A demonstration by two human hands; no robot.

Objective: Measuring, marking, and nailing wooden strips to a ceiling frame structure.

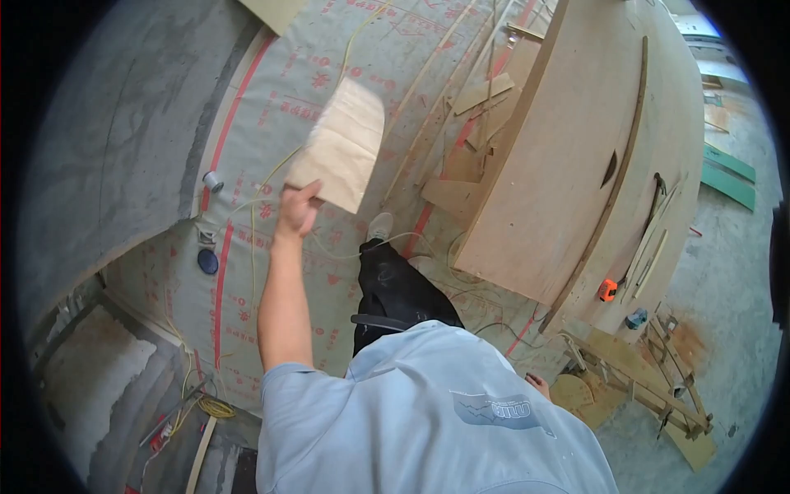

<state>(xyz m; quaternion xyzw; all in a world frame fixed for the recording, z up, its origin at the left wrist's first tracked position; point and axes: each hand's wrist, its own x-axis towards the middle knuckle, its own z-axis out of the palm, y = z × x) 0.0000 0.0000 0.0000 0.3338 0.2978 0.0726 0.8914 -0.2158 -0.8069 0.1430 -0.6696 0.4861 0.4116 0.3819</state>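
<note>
**A pale panel [341, 144] gripped near its lower left corner**

In the head view, the left hand [300, 208] was closed on the panel's lower edge, a digit lapping over its face. The panel was in the air over the floor sheeting [284, 90], well apart from the counter's [527, 198] left edge; that edge grip probably left most of the face free and the board clear of the body. The right hand [539, 385] showed only fingertips beside the shirt, so whether it held anything could not be told.

On the counter, right of a long curved strip [631, 156], lay a hammer [659, 186] and, toward the near edge, an orange tape measure [607, 290], perhaps set there for easy reach.

The panel looked like thin wooden board, faintly banded, with a straight lower edge and rounded upper right corner, slightly blurred. The counter was smooth, pale plywood; the sheeting was grey-green, red-printed and wrinkled.
</note>
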